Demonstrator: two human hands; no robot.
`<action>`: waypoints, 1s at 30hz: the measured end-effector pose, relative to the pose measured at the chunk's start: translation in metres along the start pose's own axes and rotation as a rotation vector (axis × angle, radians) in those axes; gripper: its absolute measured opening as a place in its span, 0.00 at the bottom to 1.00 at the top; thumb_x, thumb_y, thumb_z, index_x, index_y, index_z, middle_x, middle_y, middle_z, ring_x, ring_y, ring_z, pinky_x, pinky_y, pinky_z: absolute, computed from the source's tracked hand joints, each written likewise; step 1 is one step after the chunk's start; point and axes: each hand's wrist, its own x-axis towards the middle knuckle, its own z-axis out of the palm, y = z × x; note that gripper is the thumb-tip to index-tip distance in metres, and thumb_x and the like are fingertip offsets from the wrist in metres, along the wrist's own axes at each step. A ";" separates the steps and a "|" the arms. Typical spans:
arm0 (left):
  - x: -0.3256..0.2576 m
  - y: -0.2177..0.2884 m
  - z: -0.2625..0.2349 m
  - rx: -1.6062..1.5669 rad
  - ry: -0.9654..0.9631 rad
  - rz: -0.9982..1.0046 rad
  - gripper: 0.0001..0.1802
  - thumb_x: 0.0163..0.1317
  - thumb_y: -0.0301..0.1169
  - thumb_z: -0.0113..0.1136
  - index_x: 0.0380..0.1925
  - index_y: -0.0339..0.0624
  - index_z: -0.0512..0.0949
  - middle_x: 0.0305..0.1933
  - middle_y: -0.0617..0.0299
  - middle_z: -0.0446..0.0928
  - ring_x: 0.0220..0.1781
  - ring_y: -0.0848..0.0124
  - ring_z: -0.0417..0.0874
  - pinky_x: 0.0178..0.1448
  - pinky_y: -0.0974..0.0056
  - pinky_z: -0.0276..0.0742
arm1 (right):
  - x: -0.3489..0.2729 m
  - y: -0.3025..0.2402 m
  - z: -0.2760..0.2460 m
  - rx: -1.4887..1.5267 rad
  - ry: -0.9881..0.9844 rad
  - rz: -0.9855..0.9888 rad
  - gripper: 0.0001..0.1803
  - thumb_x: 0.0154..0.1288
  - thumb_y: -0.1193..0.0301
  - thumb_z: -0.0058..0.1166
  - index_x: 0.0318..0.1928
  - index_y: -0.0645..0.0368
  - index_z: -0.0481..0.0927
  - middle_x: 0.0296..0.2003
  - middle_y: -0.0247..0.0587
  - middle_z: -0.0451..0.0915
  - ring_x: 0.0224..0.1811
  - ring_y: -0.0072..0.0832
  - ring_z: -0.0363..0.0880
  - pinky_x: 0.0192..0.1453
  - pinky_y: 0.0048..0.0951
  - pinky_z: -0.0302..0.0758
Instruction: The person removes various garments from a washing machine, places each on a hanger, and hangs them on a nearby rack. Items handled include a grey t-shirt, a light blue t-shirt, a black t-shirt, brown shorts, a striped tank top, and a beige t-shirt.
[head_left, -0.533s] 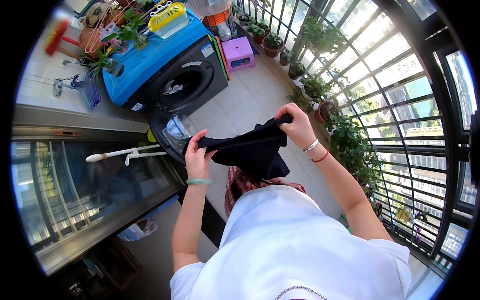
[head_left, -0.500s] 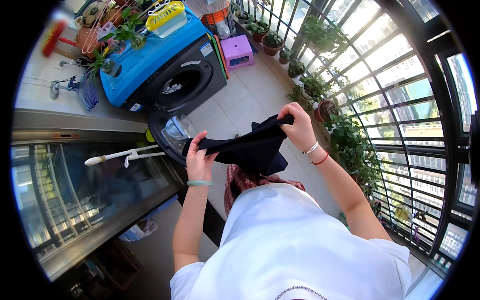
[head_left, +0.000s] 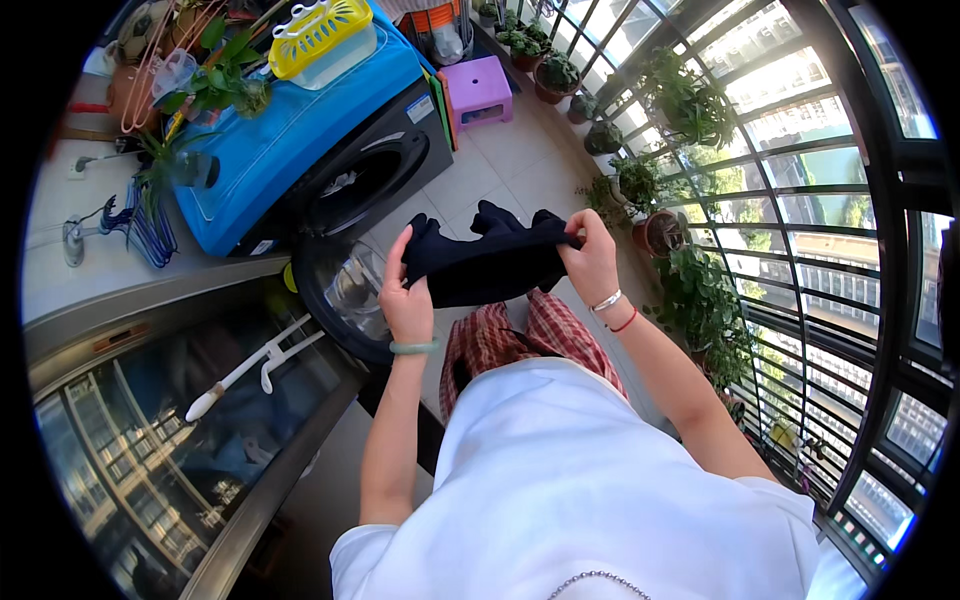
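Dark garment (head_left: 488, 268) stretched between fingers of left hand (head_left: 405, 300) and right hand (head_left: 592, 265)

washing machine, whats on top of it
A blue cover drapes the washing machine, with a yellow basket on it. The machine's top surface itself is hidden beneath the cover.

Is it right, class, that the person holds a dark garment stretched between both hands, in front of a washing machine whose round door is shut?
Not quite. The head view shows the washing machine with its round door swung open. The dark garment is indeed held between the left hand and right hand.
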 end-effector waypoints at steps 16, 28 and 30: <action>0.123 0.038 0.060 0.177 -0.051 -0.228 0.19 0.58 0.15 0.50 0.46 0.42 0.81 0.30 0.65 0.78 0.25 0.79 0.77 0.27 0.71 0.77 | 0.199 0.007 0.030 0.323 -0.175 0.245 0.09 0.51 0.79 0.58 0.33 0.62 0.73 0.30 0.33 0.76 0.34 0.20 0.73 0.41 0.22 0.72; 0.148 0.055 0.128 -0.567 0.265 -0.337 0.24 0.61 0.11 0.42 0.56 0.38 0.75 0.53 0.59 0.77 0.54 0.71 0.77 0.64 0.67 0.71 | 0.262 0.003 0.006 0.231 -0.330 0.238 0.14 0.51 0.84 0.54 0.39 0.61 0.70 0.34 0.34 0.73 0.37 0.24 0.74 0.47 0.25 0.74; 0.151 0.059 0.137 -0.431 0.351 -0.246 0.24 0.61 0.11 0.42 0.56 0.36 0.74 0.53 0.58 0.77 0.54 0.71 0.77 0.63 0.68 0.71 | 0.265 0.005 0.007 0.287 -0.299 0.259 0.15 0.52 0.86 0.53 0.40 0.61 0.70 0.35 0.33 0.73 0.36 0.21 0.74 0.44 0.23 0.73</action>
